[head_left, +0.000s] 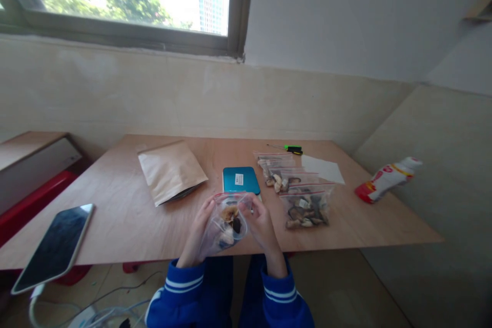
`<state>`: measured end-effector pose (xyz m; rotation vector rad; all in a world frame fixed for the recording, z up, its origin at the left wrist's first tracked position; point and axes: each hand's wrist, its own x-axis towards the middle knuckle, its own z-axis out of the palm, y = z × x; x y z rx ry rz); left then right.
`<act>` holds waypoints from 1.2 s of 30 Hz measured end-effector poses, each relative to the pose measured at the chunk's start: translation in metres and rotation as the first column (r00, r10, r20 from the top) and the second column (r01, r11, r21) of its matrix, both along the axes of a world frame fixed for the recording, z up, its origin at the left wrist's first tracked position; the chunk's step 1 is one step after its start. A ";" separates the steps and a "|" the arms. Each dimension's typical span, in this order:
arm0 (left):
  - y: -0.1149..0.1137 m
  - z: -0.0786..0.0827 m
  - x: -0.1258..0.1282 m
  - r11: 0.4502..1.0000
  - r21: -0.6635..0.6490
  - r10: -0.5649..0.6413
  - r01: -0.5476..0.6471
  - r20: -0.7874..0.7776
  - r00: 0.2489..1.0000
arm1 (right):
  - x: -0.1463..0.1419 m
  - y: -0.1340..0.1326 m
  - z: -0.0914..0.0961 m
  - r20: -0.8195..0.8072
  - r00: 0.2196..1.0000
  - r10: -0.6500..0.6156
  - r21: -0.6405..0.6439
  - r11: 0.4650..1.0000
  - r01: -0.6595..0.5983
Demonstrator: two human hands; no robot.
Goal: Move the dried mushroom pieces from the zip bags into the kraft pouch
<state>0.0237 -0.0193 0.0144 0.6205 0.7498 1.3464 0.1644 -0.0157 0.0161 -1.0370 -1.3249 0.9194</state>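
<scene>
Between my hands, near the table's front edge, is a clear zip bag (pixel 215 236) with a red seal line along its top. Dried mushroom pieces (pixel 229 213) show inside, together with a round clear plastic rim, perhaps a cup. My left hand (pixel 202 220) grips the bag's left upper side. My right hand (pixel 258 218) pinches its upper right corner, thumb toward me. Just beyond the bag lies a flat teal-topped device (pixel 241 180) with a white label, possibly a small scale. To the right of my right hand rests a filled zip bag of dried mushrooms (pixel 307 212).
More filled zip bags (pixel 277 177) lie behind, by a white paper (pixel 323 169) and screwdrivers (pixel 290 149). A brown paper pouch (pixel 171 171) lies left of centre. A tablet (pixel 56 246) with a cable overhangs the left front edge. A red-and-white bottle (pixel 388 179) stands tilted-looking at right.
</scene>
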 end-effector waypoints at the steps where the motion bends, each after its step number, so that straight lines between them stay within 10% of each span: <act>1: -0.001 -0.001 0.001 1.000 -0.017 -0.023 0.023 -0.006 1.000 | 0.000 -0.002 0.000 -0.010 0.999 -0.037 0.005 0.999 0.037; 12: 0.004 -0.003 -0.004 0.991 0.003 -0.135 0.136 -0.068 0.988 | 0.014 -0.002 -0.002 -0.156 0.879 -0.451 -0.088 0.893 0.442; 22: -0.003 0.003 -0.005 0.934 0.195 0.353 -0.300 -0.366 0.861 | 0.015 -0.010 -0.001 -0.144 0.916 -0.374 -0.068 0.927 0.368; 36: -0.009 0.006 -0.012 0.868 0.313 0.496 -0.385 -0.524 0.693 | 0.016 -0.010 -0.004 -0.175 0.912 -0.371 0.019 0.925 0.380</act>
